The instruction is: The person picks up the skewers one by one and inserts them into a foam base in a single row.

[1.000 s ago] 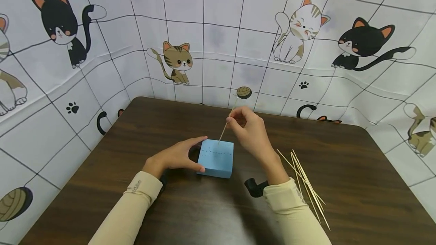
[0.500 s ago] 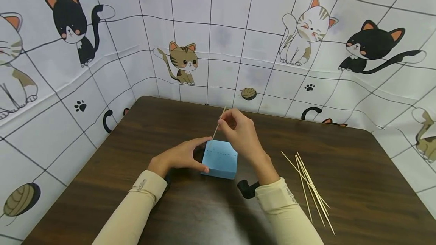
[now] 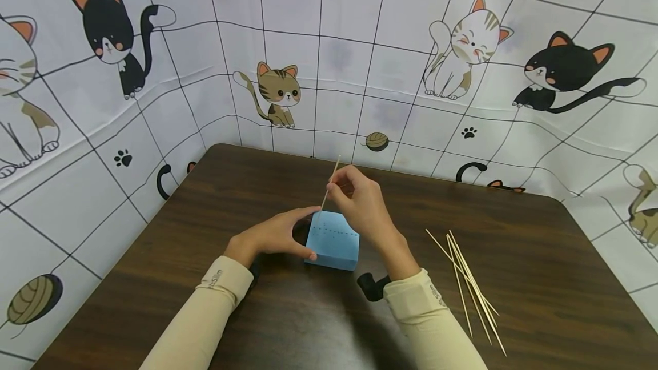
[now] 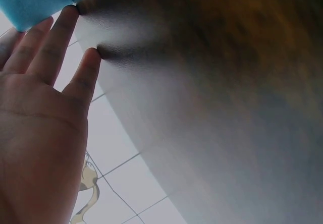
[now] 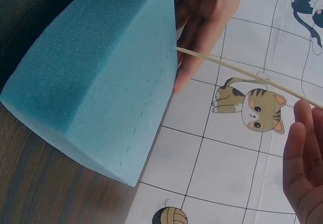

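A blue foam block with rows of small dark holes across its top sits on the table. My left hand grips it from the left, thumb at the front side and forefinger at the back corner. In the left wrist view, the other fingers reach to the block's side. Between thumb and fingertips, my right hand pinches a thin wooden skewer, tilted above the block's back left part. The right wrist view shows the skewer's lower tip at the block's holed face; whether it enters the foam I cannot tell.
Several loose skewers lie crossed on the dark wooden table, right of my right forearm. Behind the table hangs a white sheet with a grid and printed cats. A black wrist device sits at my right wrist.
My right hand has carried the skewer left, from the back middle of the block to its back left corner. The left hand keeps its grip. The head view has shifted slightly.
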`<state>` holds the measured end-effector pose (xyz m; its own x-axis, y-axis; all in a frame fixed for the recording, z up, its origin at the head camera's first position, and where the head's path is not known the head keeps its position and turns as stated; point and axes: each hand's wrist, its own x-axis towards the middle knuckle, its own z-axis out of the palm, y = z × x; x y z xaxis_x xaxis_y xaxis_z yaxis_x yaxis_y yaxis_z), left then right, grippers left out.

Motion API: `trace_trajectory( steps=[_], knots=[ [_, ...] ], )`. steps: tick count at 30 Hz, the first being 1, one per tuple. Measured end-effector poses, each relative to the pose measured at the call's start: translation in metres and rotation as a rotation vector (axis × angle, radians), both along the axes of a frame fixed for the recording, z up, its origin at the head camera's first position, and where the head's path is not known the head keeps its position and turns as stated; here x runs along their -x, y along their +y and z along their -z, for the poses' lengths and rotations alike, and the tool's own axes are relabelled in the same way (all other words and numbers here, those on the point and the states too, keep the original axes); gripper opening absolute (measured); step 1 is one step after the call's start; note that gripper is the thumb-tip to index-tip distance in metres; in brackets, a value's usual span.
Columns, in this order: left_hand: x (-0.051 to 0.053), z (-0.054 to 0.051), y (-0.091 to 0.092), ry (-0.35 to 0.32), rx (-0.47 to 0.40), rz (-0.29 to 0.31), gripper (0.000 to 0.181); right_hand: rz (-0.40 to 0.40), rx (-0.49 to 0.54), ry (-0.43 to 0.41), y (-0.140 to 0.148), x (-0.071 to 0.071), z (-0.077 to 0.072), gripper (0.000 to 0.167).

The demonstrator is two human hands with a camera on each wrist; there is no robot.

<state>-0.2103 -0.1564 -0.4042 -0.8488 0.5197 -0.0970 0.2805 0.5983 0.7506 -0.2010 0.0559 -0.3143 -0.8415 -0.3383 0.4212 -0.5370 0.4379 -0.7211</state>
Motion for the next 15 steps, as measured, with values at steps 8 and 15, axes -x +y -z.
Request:
trace_trajectory(
  steps=[8,15],
  knots=[
    [-0.0005,0.0007,-0.0022,-0.003,-0.010,0.006,0.104,-0.010,-0.031,-0.023,-0.0041,0.0002,0.0030,0.008],
    [0.0003,0.0011,-0.0021,0.003,-0.015,0.020,0.105,-0.037,-0.041,-0.037,-0.0070,0.0002,0.0070,0.005]
  ],
)
